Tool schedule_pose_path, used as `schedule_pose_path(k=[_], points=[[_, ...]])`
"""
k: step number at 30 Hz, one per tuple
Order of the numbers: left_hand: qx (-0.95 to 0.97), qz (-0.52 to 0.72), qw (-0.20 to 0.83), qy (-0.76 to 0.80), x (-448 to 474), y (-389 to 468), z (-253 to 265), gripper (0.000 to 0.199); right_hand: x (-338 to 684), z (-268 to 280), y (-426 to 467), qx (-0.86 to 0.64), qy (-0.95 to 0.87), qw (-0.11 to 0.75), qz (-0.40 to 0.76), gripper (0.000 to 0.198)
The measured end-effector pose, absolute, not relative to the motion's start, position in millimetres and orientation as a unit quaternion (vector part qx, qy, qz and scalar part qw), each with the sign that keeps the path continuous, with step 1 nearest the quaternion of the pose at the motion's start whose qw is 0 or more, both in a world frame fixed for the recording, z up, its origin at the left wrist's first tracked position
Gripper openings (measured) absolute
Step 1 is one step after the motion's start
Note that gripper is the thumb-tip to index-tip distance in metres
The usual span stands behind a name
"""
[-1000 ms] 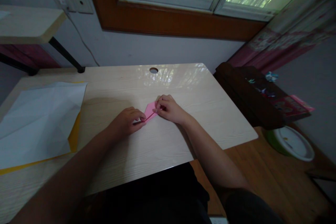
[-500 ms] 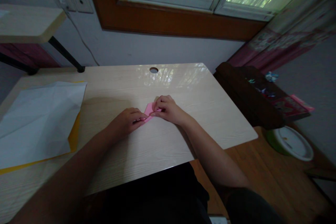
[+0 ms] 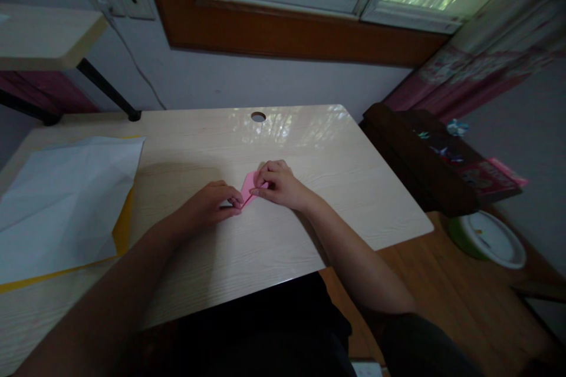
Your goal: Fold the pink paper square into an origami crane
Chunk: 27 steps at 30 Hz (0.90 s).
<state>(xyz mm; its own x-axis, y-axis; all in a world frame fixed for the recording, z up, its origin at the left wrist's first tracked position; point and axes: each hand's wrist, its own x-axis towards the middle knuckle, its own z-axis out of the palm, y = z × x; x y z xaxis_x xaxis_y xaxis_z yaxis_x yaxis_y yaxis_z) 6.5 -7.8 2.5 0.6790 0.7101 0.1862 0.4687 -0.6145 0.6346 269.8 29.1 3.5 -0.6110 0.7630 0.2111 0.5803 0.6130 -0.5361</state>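
Note:
A small folded piece of pink paper (image 3: 248, 184) lies on the pale wood-grain table (image 3: 274, 247), between my two hands. My left hand (image 3: 219, 201) has its thumb and fingertips closed at the paper's lower left corner. On the other side, my right hand (image 3: 278, 184) pinches the paper's right part, its thumb along a folded edge and its curled fingers over the top. The right end of the paper is hidden under those fingers.
Large white sheets (image 3: 66, 194) over yellow paper (image 3: 124, 227) lie on the table's left. A raised shelf (image 3: 48, 35) stands at the back left. To the right are a dark wooden cabinet (image 3: 398, 159) and a white-lidded green bin (image 3: 495, 241) on the floor.
My left hand has slid slightly left and down along the paper's edge, uncovering more of its lower left part. The right hand stays nearly in place on the paper.

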Motion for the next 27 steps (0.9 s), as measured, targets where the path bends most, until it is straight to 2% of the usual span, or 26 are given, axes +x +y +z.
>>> schedule_pose_path(k=[10, 16, 27], points=[[0.882, 0.216, 0.268, 0.322, 7.9, -11.9, 7.9, 0.01, 267.2, 3.4, 28.0, -0.412, -0.864, 0.203, 0.205, 0.024], [0.909, 0.236, 0.219, 0.264, 7.1, -13.4, 5.6, 0.024, 266.6, 2.6, 27.8, -0.416, -0.863, 0.204, 0.203, 0.024], [0.925, 0.231, 0.168, 0.252, 10.5, -11.8, 3.4, 0.023, 263.8, -0.3, 28.5, -0.429, -0.855, 0.213, 0.198, 0.023]])
